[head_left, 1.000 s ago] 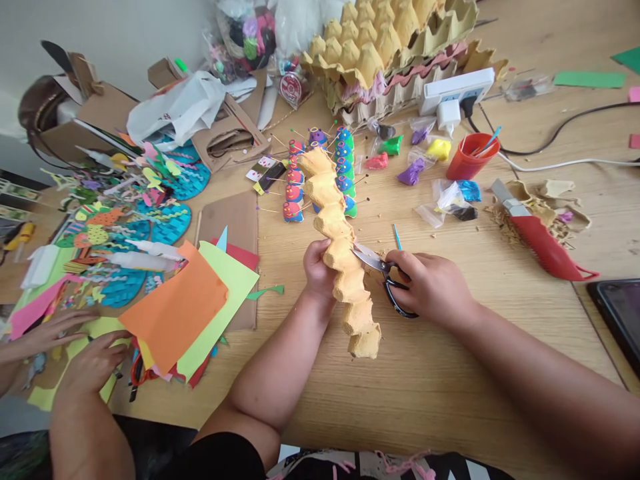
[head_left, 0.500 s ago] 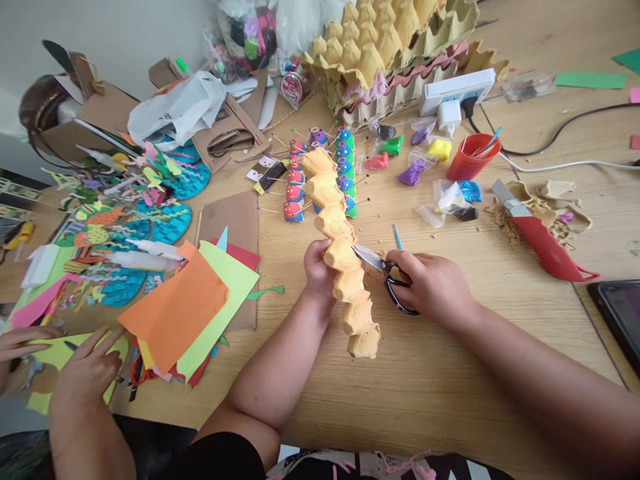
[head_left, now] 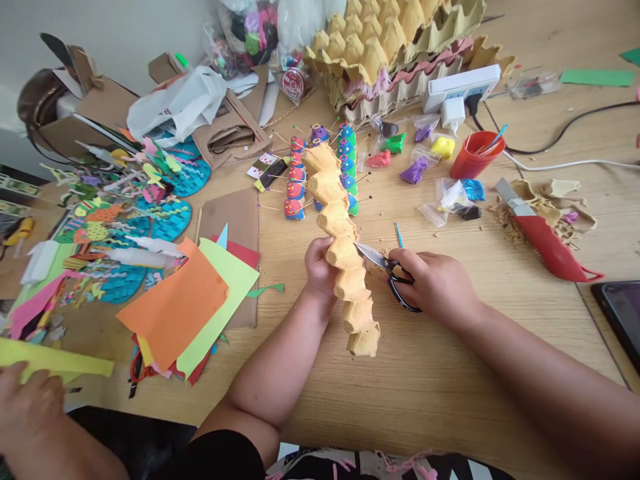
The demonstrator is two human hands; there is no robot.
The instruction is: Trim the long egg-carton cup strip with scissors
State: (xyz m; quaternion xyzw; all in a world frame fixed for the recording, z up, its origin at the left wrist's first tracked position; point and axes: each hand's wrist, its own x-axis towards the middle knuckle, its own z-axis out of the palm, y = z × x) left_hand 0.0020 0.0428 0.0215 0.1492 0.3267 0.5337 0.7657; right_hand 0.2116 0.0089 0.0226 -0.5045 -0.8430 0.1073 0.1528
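A long strip of yellow egg carton (head_left: 345, 257) is held above the table, its cups in a single row. My left hand (head_left: 320, 268) grips it from the left at mid-length, with some fingers hidden behind it. In my right hand (head_left: 435, 283) is a pair of scissors (head_left: 383, 260) with black handles, fingers closed round them. The blade tips touch the strip's right edge near its middle. Behind the strip's upper end stand painted egg-carton caterpillars, a red one (head_left: 295, 190), a purple one (head_left: 319, 133) and a blue-green one (head_left: 349, 170), with pins stuck in them.
Stacked egg trays (head_left: 370, 53) and a power strip (head_left: 463, 85) are at the back. To the right are clay packets (head_left: 415, 170), a red cup (head_left: 477, 155), a red-handled saw (head_left: 545, 240) and a phone (head_left: 620, 313). Coloured paper (head_left: 175, 303) lies left, near another person's hand (head_left: 30, 407).
The other person's hands and yellow paper have shifted left, partly out of view. My hands, the scissors and the strip have barely moved.
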